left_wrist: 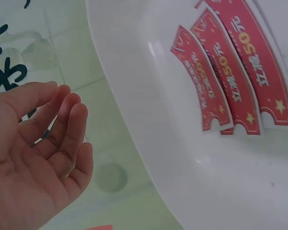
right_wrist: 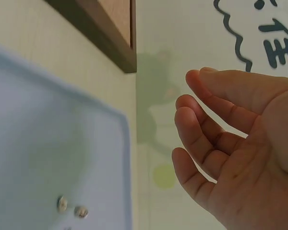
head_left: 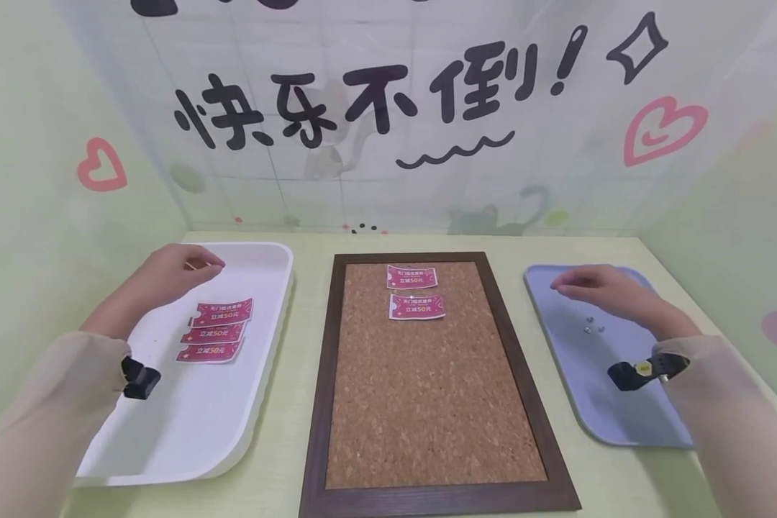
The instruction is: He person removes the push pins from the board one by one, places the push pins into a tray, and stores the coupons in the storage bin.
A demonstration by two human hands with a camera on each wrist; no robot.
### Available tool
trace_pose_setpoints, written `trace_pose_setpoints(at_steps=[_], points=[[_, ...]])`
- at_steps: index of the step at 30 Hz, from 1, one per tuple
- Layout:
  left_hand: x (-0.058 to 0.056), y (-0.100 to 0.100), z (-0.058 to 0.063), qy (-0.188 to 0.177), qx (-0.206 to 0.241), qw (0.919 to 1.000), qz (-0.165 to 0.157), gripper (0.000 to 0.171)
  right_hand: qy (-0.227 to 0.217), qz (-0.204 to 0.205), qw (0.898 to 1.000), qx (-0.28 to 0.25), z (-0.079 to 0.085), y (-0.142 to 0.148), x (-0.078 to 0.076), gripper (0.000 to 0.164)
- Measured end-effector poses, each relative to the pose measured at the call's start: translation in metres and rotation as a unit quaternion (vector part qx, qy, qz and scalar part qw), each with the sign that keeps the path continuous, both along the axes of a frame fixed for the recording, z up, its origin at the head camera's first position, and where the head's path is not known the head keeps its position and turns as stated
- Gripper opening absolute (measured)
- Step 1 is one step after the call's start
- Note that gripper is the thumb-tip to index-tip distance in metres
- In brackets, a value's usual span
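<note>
My left hand hovers over the far part of a white tray; the left wrist view shows its fingers loosely bent with nothing held. Three red coupons with white edges lie overlapping in that tray, nearer than the hand. My right hand is above a blue tray, fingers relaxed and holding nothing in the right wrist view. Beneath it lie a few small shiny metal pieces that look like thumbtacks. Between the trays, a corkboard bears an upper coupon and a lower coupon.
The corkboard's dark wooden frame stands between the two trays on a pale table. A white printed backdrop rises behind the table, with pale green side walls. A black strap device is on each wrist.
</note>
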State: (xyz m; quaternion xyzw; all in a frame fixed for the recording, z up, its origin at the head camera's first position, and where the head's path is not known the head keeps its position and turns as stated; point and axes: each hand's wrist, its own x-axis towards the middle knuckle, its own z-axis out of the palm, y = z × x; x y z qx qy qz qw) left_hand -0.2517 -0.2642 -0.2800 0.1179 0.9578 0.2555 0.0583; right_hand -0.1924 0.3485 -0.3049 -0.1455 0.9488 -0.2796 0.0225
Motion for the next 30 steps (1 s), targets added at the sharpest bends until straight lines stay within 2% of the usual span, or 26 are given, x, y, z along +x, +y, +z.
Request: trace_pose_setpoints(at_steps=[5,9,13,17,24,30], points=[[0.008,0.029,0.013,0.026,0.026,0.9985,-0.041,0.034,-0.003,0.041,0.999,-0.023,0.005,-0.019,-0.001,0.021],[0.010,0.052,0.016,0.028,0.046,0.9962,-0.069,0.031,-0.002,0.075,0.996,-0.049,0.007,-0.035,-0.004,0.016],[0.009,0.073,0.017,0.030,0.066,0.9930,-0.093,0.027,-0.008,0.091,0.995,-0.049,0.008,-0.049,-0.009,0.014],[0.007,0.093,0.016,0.027,0.082,0.9888,-0.122,0.024,-0.025,0.103,0.994,-0.041,0.007,-0.061,-0.014,0.016],[-0.003,0.121,0.009,0.021,0.084,0.9825,-0.165,0.019,-0.057,0.125,0.990,-0.043,0.008,-0.089,-0.026,0.019],[-0.013,0.143,-0.001,0.002,0.074,0.9802,-0.184,0.017,-0.065,0.134,0.989,-0.023,0.004,-0.110,-0.038,0.022]])
